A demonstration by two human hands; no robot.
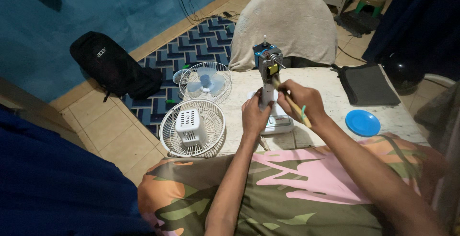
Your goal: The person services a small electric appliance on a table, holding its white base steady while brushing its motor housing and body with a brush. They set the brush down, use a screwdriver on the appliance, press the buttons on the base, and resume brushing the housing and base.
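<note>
Two white fan grilles, a rear one [192, 127] and a front one [206, 81], lie at the counter [316, 80] edge. One fan motor on its stand [268, 63], one blue round lid [362, 123], one dark folded cloth [366, 83], one black backpack [112, 65], one draped chair [287, 25].

A black backpack [112, 65] lies on the floor at far left, beside a blue patterned mat [201, 41]. Two white fan grilles [194, 128] rest at the table's left edge, one nearer, one farther. A blue lid [362, 123] and a dark folded cloth [366, 83] lie on the table at right. A cloth-covered chair [287, 25] stands beyond.
</note>
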